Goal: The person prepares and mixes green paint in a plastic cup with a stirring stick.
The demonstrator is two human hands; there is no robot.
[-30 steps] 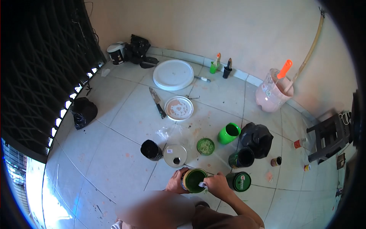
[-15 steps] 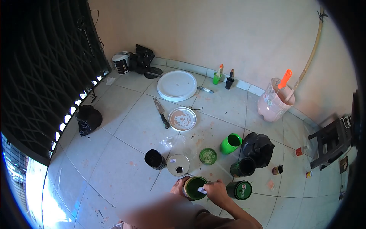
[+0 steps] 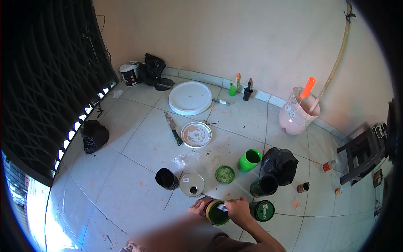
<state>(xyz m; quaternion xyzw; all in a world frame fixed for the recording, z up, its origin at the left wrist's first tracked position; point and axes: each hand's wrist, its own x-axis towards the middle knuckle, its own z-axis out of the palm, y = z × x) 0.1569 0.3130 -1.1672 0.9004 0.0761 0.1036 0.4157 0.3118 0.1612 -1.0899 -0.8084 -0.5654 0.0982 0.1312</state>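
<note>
A paint can [image 3: 215, 220] with dark green inside stands at the bottom middle, tilted slightly. My left hand [image 3: 198, 206] is wrapped around its left side, fingers closed against it. My right hand [image 3: 238, 208] is closed over the can's right rim, gripping a small whitish flat tool [image 3: 222, 207] whose end reaches into the opening; its exact kind does not show. A closed dark green jar [image 3: 264, 211] with a printed lid stands just right of that hand. Near the can lie a round metal lid [image 3: 199, 190] with a dark hole and a green lid [image 3: 225, 174].
Close by stand a black-coated container [image 3: 166, 179], a dark open jar [image 3: 264, 186], a bright green container [image 3: 250, 160] and a black bag [image 3: 281, 166]. Farther off are a knife [image 3: 172, 126], a white bucket lid [image 3: 189, 97], a pink bucket [image 3: 296, 113] and a stool [image 3: 363, 153].
The view has shifted slightly. The can has tipped a little toward the right, and my right hand with the whitish tool has moved slightly up along its rim. Both hands keep their grip.
</note>
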